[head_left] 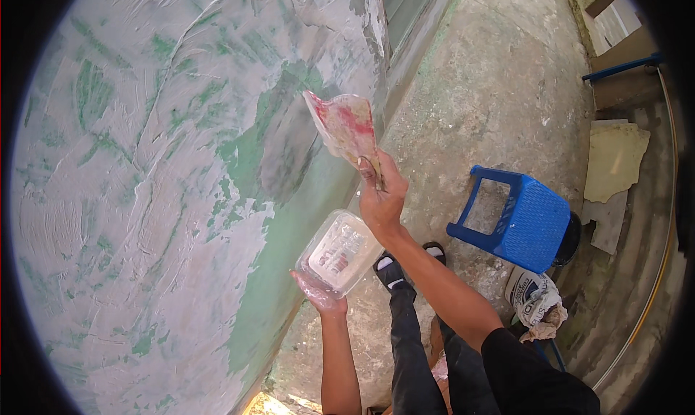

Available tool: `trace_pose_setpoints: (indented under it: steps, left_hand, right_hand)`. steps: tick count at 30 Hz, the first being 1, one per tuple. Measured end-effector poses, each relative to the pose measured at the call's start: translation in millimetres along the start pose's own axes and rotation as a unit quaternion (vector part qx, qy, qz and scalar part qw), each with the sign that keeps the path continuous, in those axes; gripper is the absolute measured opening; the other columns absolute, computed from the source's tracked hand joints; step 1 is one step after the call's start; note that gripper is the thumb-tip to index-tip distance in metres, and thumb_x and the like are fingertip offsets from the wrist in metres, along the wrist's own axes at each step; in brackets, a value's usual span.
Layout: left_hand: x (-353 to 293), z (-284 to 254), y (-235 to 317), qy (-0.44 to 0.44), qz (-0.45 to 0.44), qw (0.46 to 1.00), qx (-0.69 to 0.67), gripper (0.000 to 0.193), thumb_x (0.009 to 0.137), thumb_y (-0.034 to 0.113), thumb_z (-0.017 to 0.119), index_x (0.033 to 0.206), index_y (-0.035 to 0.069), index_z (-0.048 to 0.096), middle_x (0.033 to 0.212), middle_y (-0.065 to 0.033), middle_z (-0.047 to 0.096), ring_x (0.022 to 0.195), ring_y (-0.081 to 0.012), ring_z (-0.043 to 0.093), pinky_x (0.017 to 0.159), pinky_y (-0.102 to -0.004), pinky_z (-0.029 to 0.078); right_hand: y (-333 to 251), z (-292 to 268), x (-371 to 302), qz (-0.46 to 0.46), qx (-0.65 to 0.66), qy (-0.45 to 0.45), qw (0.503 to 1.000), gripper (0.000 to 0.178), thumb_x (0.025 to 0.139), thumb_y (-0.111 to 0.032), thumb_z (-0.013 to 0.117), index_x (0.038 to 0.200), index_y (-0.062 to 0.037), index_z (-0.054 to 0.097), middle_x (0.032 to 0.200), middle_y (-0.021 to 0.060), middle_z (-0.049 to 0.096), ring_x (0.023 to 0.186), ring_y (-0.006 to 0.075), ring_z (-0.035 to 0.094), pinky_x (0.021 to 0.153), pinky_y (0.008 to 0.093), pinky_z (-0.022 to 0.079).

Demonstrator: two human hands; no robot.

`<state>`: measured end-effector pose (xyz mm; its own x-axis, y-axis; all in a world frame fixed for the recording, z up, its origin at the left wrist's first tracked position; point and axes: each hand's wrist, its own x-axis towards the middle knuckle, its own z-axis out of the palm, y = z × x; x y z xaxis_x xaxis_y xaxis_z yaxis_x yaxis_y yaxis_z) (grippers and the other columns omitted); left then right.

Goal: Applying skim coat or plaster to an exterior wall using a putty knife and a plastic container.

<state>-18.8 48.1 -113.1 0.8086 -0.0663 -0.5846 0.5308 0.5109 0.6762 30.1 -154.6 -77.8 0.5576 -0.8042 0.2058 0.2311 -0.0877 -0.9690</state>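
My left hand (323, 295) holds a clear plastic tub (344, 254) from below and at its near side. Whitish paste coats the inside of the tub, and white smears cover my fingers. Above it, my right hand (384, 198) is closed round the narrow end of a putty knife (346, 125). Its broad, flared blade has red stains and pale residue and points up toward the wall. The wall (145, 219) at left carries rough white filler strokes over green paint. A bare green strip runs along its lower part, close to both hands.
On the concrete floor (499, 75) at right lies a blue plastic stool (532, 223), tipped on its side. A white bucket (525, 290) with a crumpled bag (543, 310) stands below it. Pale broken boards (615, 162) lie farther right, near a long thin hose (662, 259).
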Motion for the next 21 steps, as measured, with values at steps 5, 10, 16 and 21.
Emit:
trace_pose_setpoints:
  steps: [5, 10, 16, 21]
  left_hand:
    - [7.4, -64.8, -9.5, 0.027, -0.013, 0.999, 0.031, 0.066, 0.099, 0.063, 0.024, 0.139, 0.013, 0.041, 0.141, -0.0092, 0.045, 0.127, -0.0298, 0.046, 0.106, -0.0492, 0.039]
    - [0.3, -79.2, -8.6, 0.085, -0.032, 0.993, 0.078, 0.065, 0.099, 0.063, 0.024, 0.139, 0.013, 0.040, 0.143, -0.0082, 0.044, 0.134, -0.0278, 0.041, 0.112, -0.0456, 0.032]
    - [10.5, -81.0, -2.8, 0.040, -0.048, 0.997, 0.055, 0.064, 0.100, 0.062, 0.024, 0.137, 0.013, 0.041, 0.141, -0.0089, 0.045, 0.131, -0.0285, 0.042, 0.111, -0.0479, 0.033]
    - [24.2, -71.1, -13.6, 0.028, -0.059, 0.997, 0.051, 0.059, 0.101, 0.059, 0.026, 0.137, 0.013, 0.041, 0.138, -0.0093, 0.046, 0.128, -0.0279, 0.045, 0.109, -0.0470, 0.036]
  right_hand:
    - [24.6, 67.2, -46.9, -0.158, -0.111, -0.037, 0.980, 0.067, 0.072, 0.014, 0.063, 0.135, -0.0067, 0.056, 0.124, 0.0170, 0.064, 0.119, 0.0379, 0.059, 0.082, 0.0353, 0.056]
    - [22.6, 72.3, -76.7, -0.140, -0.090, -0.053, 0.985, 0.062, 0.070, 0.017, 0.060, 0.130, 0.0009, 0.058, 0.130, 0.0221, 0.059, 0.123, 0.0408, 0.054, 0.091, 0.0368, 0.053]
    - [21.0, 34.7, -50.6, -0.159, -0.074, -0.005, 0.985, 0.062, 0.071, 0.019, 0.059, 0.130, 0.0010, 0.059, 0.130, 0.0204, 0.060, 0.121, 0.0399, 0.057, 0.090, 0.0365, 0.054]
    - [29.1, 74.3, -13.1, -0.149, -0.097, 0.018, 0.984, 0.067, 0.068, 0.018, 0.058, 0.130, -0.0041, 0.060, 0.136, 0.0202, 0.056, 0.130, 0.0382, 0.049, 0.097, 0.0390, 0.051]
